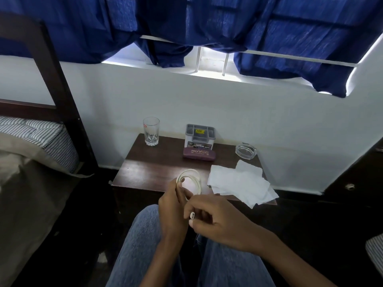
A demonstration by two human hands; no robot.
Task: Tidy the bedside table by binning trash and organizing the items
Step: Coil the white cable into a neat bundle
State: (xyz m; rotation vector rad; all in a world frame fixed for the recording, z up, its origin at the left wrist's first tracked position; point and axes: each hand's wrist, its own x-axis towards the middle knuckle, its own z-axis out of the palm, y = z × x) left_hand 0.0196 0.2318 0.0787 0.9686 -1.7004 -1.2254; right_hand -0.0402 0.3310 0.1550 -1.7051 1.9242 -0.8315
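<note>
From my head camera, my left hand (173, 206) grips the coiled white cable (189, 181) over the desk's (153, 162) near edge, and my right hand (215, 220) pinches its plug end. The coil looks nearly wound. Crumpled tissues (240, 183) on the desk are not yet binned; the glass (151, 131), glasses case (199, 153) and ashtray (246, 150) look orderly.

The left hand (173, 206) covers the lower part of the cable (191, 179) coil, and the right hand's (217, 220) fingers (199, 211) hide all but its plug tip. Labels on the organizer (199, 136) are too small to read. The bed (31, 152) runs off the frame's left edge. Tissues (240, 183) cover the table's (153, 168) front right corner.
</note>
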